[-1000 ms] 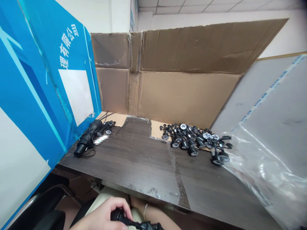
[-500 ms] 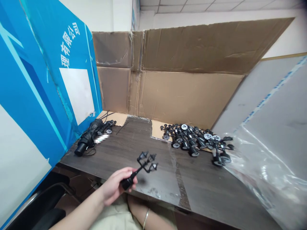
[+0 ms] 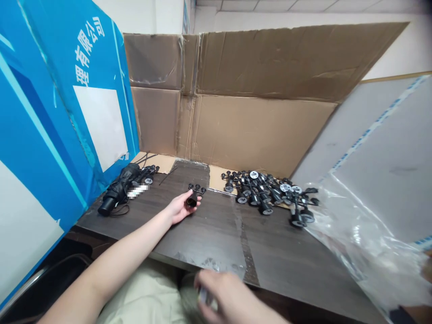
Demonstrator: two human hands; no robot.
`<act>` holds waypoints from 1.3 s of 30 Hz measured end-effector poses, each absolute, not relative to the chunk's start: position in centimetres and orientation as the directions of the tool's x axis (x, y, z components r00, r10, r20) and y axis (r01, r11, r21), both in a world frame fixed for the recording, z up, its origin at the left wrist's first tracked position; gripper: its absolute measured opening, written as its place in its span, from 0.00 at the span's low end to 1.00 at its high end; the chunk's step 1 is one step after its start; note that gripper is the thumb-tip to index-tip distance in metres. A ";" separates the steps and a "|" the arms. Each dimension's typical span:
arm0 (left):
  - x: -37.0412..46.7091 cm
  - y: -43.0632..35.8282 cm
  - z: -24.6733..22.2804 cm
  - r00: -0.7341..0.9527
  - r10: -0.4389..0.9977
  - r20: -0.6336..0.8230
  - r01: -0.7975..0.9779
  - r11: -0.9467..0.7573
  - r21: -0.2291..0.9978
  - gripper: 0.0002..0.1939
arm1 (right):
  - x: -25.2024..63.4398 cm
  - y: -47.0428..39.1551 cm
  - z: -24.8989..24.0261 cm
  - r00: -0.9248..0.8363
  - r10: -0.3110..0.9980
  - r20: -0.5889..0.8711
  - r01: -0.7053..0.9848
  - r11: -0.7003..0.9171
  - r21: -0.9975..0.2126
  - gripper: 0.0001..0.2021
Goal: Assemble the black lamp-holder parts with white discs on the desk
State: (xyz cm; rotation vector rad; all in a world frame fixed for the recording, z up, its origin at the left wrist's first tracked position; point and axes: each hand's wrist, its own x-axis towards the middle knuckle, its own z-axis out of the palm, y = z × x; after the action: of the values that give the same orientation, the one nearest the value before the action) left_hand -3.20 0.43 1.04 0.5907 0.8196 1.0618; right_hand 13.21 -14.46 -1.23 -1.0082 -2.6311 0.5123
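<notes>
Over the dark table, my left hand is closed around a miniature black lamp post. Its hollow round base faces me and its several small lantern heads point toward the back. Lower down, above my lap at the table's front edge, my right hand is blurred by motion. Its fingers curl around a small greyish, shiny object whose kind I cannot make out. To the right on the table lies a pile of similar black lamp posts, some showing white round discs at their bases.
A folded black umbrella lies at the left, beside a few more small lamp posts. Cardboard panels stand along the back and a blue board on the left. Clear plastic sheeting hangs over the right edge.
My left hand has moved forward over the table, and the lamp post has turned so its base faces me. My right hand has risen from below the table edge with a small object.
</notes>
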 end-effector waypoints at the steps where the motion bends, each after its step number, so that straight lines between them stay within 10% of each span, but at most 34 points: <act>1: -3.0 1.1 0.9 0.235 0.929 -0.287 -0.505 0.369 0.780 0.09 | 13.8 -13.3 0.9 -0.659 0.734 0.163 0.584 0.636 -0.504 0.11; 7: -1.2 3.6 0.3 0.091 0.983 -0.162 -0.413 0.185 0.892 0.28 | 14.2 -3.0 5.3 -0.220 0.857 0.466 0.436 0.514 -0.739 0.11; 13: -0.7 4.2 -0.9 0.089 0.994 -0.069 -0.400 0.099 0.911 0.14 | 12.6 2.6 0.8 0.045 0.877 0.478 0.176 0.464 -0.868 0.14; 39: -1.7 2.9 -0.9 0.168 0.986 -0.016 -0.306 0.067 0.950 0.13 | 12.9 1.5 -1.5 0.082 0.904 0.420 0.280 0.383 -0.880 0.18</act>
State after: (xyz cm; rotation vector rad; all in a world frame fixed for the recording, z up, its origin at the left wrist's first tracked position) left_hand -1.69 2.89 -0.87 1.0192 0.8801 1.1926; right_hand 12.92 1.53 -1.54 -1.1318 -1.4553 0.6600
